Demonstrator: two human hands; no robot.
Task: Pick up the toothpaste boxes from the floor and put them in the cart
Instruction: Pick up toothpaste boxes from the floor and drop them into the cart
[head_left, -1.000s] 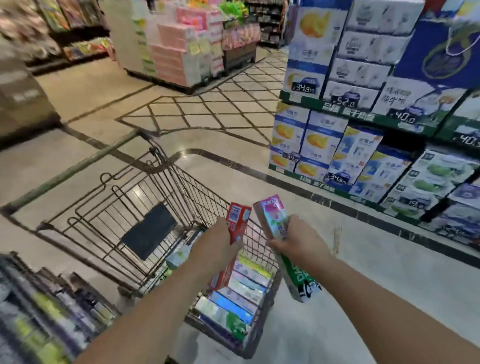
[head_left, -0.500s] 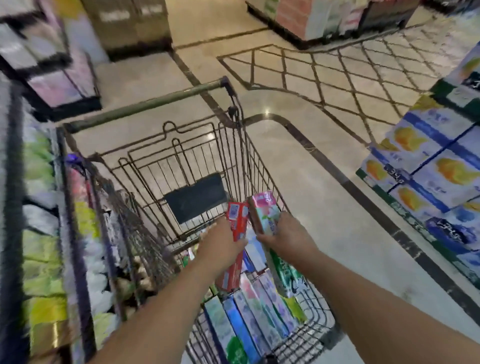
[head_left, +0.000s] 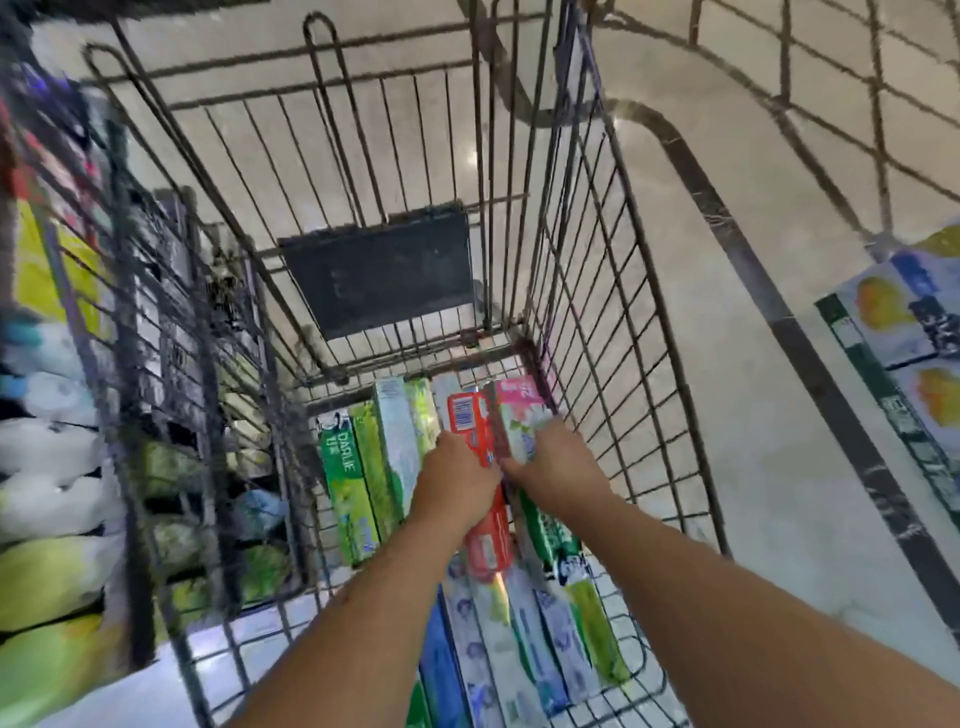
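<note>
We hold one toothpaste box in each hand, both lowered inside the cart (head_left: 613, 322) basket. Our left hand (head_left: 457, 483) is clenched around the middle of the red box (head_left: 470, 421); our right hand (head_left: 558, 467) grasps the pink-and-green box (head_left: 522, 415) at about the same station along its length. Gripping each box near mid-length balances it, so neither end droops while we set it down.

The two boxes lie side by side, long edges touching or nearly so; motion blur prevents us from telling which. Their far ends project beyond our knuckles toward the black panel (head_left: 379, 270) at the end of the basket; their near ends pass under our wrists. This heading matches the packing direction of the row already in place, which is why we carry them lengthwise and not across.

To the left of the left-hand grip, a green Darlie box (head_left: 345, 483) and its neighbours lie flat. Below and behind both grips, more boxes (head_left: 519, 639) cover the basket floor in the same orientation. We cannot tell whether the held boxes already rest on that layer or hover just above it.

We judge the step in hand to be placement: lower until supported, then release. The right grip sits close to the wire side wall, so we should withdraw those fingers upward, not sideways.
</note>
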